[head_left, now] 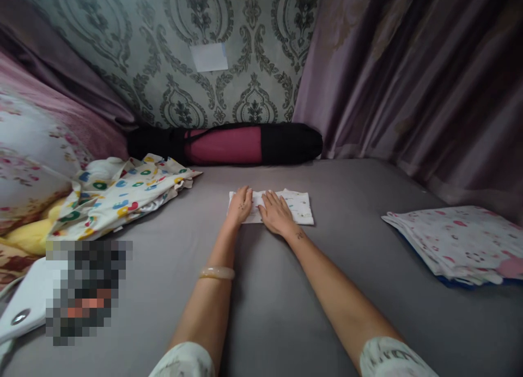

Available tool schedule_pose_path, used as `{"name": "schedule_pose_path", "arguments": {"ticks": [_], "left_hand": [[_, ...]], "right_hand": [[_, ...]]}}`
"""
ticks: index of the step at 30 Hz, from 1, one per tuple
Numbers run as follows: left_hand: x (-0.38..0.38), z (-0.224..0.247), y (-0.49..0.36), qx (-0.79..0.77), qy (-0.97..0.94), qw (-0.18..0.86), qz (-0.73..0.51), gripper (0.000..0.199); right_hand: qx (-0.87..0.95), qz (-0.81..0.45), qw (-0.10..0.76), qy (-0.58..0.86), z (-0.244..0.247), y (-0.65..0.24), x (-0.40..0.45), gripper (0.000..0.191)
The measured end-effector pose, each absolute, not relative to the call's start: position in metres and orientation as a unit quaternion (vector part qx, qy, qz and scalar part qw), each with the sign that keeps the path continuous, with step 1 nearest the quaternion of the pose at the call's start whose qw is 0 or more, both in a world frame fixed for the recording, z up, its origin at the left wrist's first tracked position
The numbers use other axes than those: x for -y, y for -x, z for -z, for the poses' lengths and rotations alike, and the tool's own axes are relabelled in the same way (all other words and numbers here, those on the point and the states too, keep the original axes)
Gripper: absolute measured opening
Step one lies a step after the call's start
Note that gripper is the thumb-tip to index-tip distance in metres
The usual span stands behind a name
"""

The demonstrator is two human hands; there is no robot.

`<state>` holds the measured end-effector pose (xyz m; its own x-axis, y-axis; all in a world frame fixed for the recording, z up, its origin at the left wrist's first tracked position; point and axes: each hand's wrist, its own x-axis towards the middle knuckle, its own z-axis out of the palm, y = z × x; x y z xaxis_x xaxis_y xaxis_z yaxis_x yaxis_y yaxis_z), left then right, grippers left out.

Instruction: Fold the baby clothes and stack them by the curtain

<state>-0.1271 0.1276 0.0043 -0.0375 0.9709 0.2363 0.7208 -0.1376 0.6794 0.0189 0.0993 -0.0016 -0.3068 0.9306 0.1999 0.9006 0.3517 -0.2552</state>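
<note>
A small folded white cloth [301, 209] with a faint print lies flat on the grey bed sheet [261, 290], straight ahead of me. My left hand [241, 204] rests on its left end, fingers stretched forward and holding nothing. Beside it, my right hand [275, 211] presses flat on the cloth's middle with the fingers slightly spread. Both palms hide part of the cloth. A pale bangle [216, 273] circles my left forearm.
Patterned fabric [131, 194] lies at left by a floral pillow [32, 148]. Nearer are a white bag-like object [32, 298] and a pixelated patch. Folded printed cloths [461, 241] lie at right. A black and red roll bag [229, 144] lines the wall; curtains [392, 72] hang at right.
</note>
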Motion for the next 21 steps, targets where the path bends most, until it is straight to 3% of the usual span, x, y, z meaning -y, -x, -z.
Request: {"name": "schedule_pose_path", "arguments": {"ticks": [11, 21], "left_hand": [[-0.128, -0.002, 0.161, -0.634, -0.561, 0.218, -0.485, 0.033], [-0.138, 0.006, 0.177, -0.63, -0.47, 0.234, -0.572, 0.036]], "right_hand": [[0.796, -0.042, 0.112, 0.594, -0.009, 0.001, -0.103, 0.058], [0.79, -0.039, 0.09, 0.605, -0.002, 0.017, -0.109, 0.06]]}}
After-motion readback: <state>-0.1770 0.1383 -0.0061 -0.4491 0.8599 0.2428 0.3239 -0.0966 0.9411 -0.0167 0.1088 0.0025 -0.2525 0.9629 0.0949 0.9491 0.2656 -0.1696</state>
